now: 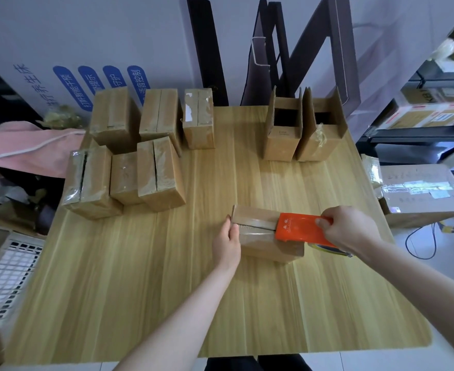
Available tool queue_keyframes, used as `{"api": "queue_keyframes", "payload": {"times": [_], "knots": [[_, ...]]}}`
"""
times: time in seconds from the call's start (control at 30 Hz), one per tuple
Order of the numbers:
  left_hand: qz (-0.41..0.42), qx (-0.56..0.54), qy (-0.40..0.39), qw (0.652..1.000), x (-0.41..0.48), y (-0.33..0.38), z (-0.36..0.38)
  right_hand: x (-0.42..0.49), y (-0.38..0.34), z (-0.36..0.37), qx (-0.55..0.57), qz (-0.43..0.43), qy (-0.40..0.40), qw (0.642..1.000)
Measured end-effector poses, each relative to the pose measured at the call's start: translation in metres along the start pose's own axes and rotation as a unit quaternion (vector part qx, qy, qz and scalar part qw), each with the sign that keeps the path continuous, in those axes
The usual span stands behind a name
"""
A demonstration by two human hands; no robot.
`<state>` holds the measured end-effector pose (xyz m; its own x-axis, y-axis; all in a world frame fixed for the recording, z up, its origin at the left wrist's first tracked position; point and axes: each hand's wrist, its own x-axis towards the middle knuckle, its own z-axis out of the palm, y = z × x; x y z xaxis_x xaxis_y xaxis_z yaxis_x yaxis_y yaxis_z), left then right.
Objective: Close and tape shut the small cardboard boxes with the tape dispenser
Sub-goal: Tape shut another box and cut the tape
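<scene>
The small box (268,246) being taped sits on the tabletop (153,277) a bit right of center, well in from the near edge, flaps folded shut with the seam running left to right. The orange tape dispenser (298,227) is on top of its right end. The right hand (350,228) has its fingers curled around the dispenser's back, thumb on top. The left hand (227,241) is pushed against the box's left end, fingers pretty much straight, not wrapped round anything. Six taped boxes (153,172) are bunched toward the far left corner, and two open boxes (283,137) stand side by side at the far right corner.
</scene>
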<state>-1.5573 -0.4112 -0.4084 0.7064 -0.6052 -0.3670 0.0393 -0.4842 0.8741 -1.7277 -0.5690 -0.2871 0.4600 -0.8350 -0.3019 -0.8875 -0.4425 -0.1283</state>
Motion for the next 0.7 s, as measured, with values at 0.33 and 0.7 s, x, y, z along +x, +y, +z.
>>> {"api": "queue_keyframes", "payload": {"times": [0.33, 0.7], "knots": [[0.312, 0.318, -0.016, 0.895, 0.018, 0.04, 0.012, -0.005, 0.005, 0.005, 0.019, 0.002, -0.002, 1.0], [0.312, 0.516, -0.047, 0.796, 0.037, 0.035, 0.037, 0.003, 0.029, 0.006, 0.06, -0.062, -0.057, 0.995]]}}
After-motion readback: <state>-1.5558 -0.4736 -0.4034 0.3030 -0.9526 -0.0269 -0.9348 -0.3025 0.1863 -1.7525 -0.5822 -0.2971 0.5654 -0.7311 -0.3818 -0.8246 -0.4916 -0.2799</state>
